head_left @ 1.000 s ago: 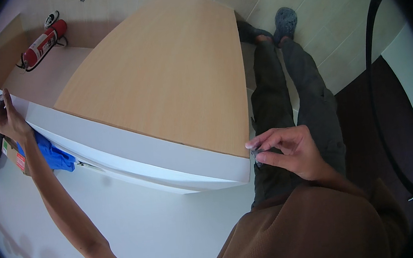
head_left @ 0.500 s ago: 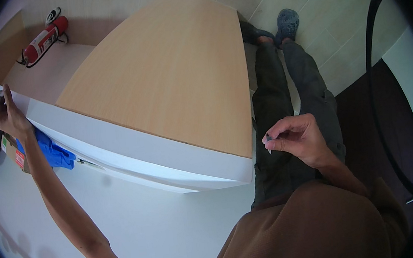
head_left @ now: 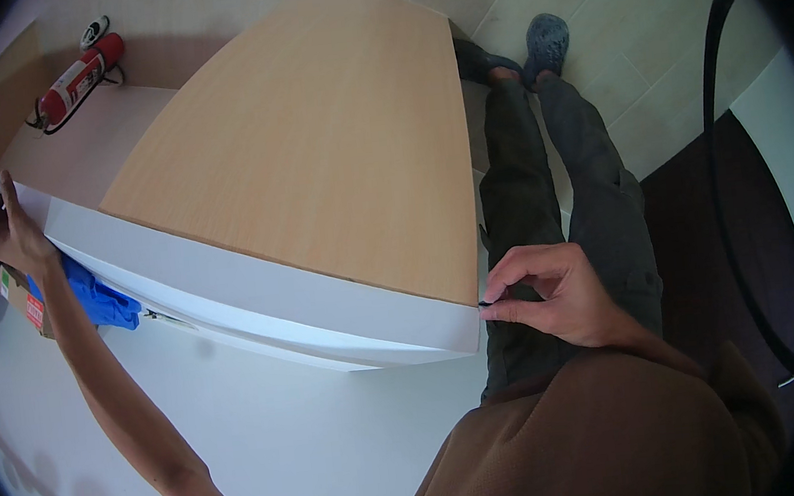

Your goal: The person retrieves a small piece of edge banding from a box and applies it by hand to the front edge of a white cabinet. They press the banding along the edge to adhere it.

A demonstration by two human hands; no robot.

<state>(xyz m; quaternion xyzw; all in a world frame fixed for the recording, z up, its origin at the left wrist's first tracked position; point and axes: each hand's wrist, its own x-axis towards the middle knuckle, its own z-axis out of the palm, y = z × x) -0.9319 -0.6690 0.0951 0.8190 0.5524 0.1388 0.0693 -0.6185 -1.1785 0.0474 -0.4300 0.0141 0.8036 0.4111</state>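
While the left hand (head_left: 11, 232) grips the far left end of the white edge band (head_left: 258, 295) on the smooth, pale wood board (head_left: 311, 151), fingers curled over it, the right hand (head_left: 554, 295) pinches a small dark object (head_left: 486, 304) at the band's right corner. Just beyond the board's left corner lies a red cylindrical fire extinguisher (head_left: 79, 76) with a white label. Below the left end, crumpled blue cloth (head_left: 96, 298) lies beside a red-labelled box (head_left: 25, 301).

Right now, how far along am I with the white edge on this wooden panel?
Done, by the look of it: the white strip lies along the whole near edge of the wooden panel, end to end. In hand: your left hand is on its far left end, and your right hand pinches a small dark piece at the right corner. Left: probably just that corner; the other edges are not visible.
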